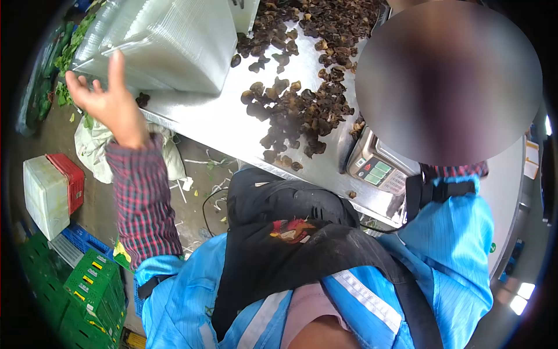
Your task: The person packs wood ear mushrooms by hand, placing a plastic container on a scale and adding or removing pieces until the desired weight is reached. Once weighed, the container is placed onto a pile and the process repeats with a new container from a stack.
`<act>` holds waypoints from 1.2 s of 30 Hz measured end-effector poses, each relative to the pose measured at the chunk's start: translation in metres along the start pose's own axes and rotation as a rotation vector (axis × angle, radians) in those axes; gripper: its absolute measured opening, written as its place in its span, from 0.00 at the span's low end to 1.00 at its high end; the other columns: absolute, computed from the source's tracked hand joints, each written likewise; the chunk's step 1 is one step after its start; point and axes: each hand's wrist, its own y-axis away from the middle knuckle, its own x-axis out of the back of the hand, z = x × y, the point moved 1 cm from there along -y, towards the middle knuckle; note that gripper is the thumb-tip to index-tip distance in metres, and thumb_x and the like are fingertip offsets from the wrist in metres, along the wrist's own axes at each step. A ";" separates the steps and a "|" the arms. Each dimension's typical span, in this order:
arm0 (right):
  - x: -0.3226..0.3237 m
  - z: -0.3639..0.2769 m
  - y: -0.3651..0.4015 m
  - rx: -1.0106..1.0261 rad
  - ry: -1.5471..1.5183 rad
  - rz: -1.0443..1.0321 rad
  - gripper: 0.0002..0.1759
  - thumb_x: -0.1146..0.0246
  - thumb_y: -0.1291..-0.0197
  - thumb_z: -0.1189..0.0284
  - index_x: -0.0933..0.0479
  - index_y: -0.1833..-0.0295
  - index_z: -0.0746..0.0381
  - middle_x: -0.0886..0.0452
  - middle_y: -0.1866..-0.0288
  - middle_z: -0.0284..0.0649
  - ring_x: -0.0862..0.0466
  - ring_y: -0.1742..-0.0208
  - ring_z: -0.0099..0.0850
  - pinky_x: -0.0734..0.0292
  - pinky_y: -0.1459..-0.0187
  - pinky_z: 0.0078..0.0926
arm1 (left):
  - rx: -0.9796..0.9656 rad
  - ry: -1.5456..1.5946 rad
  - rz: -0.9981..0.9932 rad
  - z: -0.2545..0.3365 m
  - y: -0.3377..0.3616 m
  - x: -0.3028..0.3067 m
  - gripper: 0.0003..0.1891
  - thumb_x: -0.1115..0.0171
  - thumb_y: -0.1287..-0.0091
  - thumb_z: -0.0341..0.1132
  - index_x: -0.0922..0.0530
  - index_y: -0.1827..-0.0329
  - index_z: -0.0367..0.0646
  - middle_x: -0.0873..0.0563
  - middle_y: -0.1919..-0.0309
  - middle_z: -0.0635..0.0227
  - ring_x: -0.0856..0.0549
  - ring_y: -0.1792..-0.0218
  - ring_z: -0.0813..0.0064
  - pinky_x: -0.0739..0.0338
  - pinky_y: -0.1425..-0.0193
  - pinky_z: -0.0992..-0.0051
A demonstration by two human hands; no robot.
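My left hand (113, 104) is raised beside a tall stack of clear plastic trays (168, 46), its fingers spread and nothing in them. The stack stands at the left end of a metal table (200, 116). Dark brown, curled wood ear mushrooms (308, 113) lie loose across the tabletop, with a thicker heap toward the back. My right sleeve (453, 171) reaches toward the weighing scale (378, 166) at the table's front right. A large blurred patch covers the area beyond that cuff, so my right hand is hidden.
Green crates (96, 285) are piled on the floor at lower left. Nearby stand a white box (43, 195) and a red crate (70, 180). A white sack (93, 145) sits below the table's left edge. Leafy greens (72, 49) show at upper left.
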 end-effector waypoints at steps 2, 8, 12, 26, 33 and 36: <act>0.001 0.030 0.100 -0.074 0.544 0.315 0.12 0.38 0.37 0.73 0.21 0.49 0.65 0.18 0.63 0.39 0.19 0.66 0.24 0.24 0.62 0.20 | -0.213 -0.076 -0.246 0.003 0.045 -0.001 0.38 0.28 0.42 0.31 0.39 0.29 0.38 0.29 0.37 0.56 0.29 0.37 0.65 0.35 0.31 0.66; -0.045 0.046 0.335 -0.702 0.830 0.541 0.07 0.36 0.42 0.74 0.20 0.57 0.61 0.18 0.68 0.41 0.18 0.72 0.33 0.24 0.67 0.26 | 0.002 -0.420 -1.085 -0.038 0.191 -0.040 0.63 0.16 0.65 0.36 0.49 0.23 0.45 0.43 0.28 0.46 0.41 0.28 0.48 0.42 0.25 0.57; -0.079 0.061 0.448 -1.030 0.888 0.455 0.10 0.35 0.44 0.71 0.20 0.56 0.60 0.17 0.64 0.42 0.16 0.65 0.40 0.23 0.63 0.34 | 0.003 -0.653 -1.224 -0.073 0.233 -0.064 0.76 0.12 0.77 0.43 0.57 0.21 0.48 0.57 0.24 0.40 0.49 0.26 0.38 0.48 0.25 0.50; -0.151 0.116 0.305 -0.786 0.485 0.263 0.17 0.33 0.47 0.70 0.22 0.51 0.61 0.24 0.48 0.44 0.23 0.45 0.43 0.27 0.44 0.37 | -0.351 -0.727 -1.098 -0.127 0.189 -0.195 0.08 0.33 0.46 0.33 0.15 0.62 0.46 0.14 0.64 0.64 0.16 0.58 0.61 0.27 0.52 0.60; -0.179 0.135 0.283 -0.879 0.334 0.197 0.16 0.34 0.46 0.70 0.21 0.52 0.63 0.23 0.49 0.42 0.22 0.46 0.42 0.26 0.45 0.36 | -0.275 -0.759 -1.227 -0.141 0.194 -0.192 0.05 0.33 0.49 0.32 0.17 0.69 0.46 0.15 0.67 0.64 0.18 0.58 0.59 0.28 0.54 0.59; -0.183 0.139 0.284 -0.924 0.271 0.198 0.15 0.35 0.45 0.72 0.21 0.52 0.65 0.23 0.49 0.43 0.21 0.48 0.42 0.26 0.46 0.34 | -0.134 -0.543 -1.159 -0.141 0.183 -0.181 0.05 0.32 0.47 0.33 0.17 0.68 0.44 0.16 0.67 0.64 0.19 0.58 0.59 0.28 0.53 0.60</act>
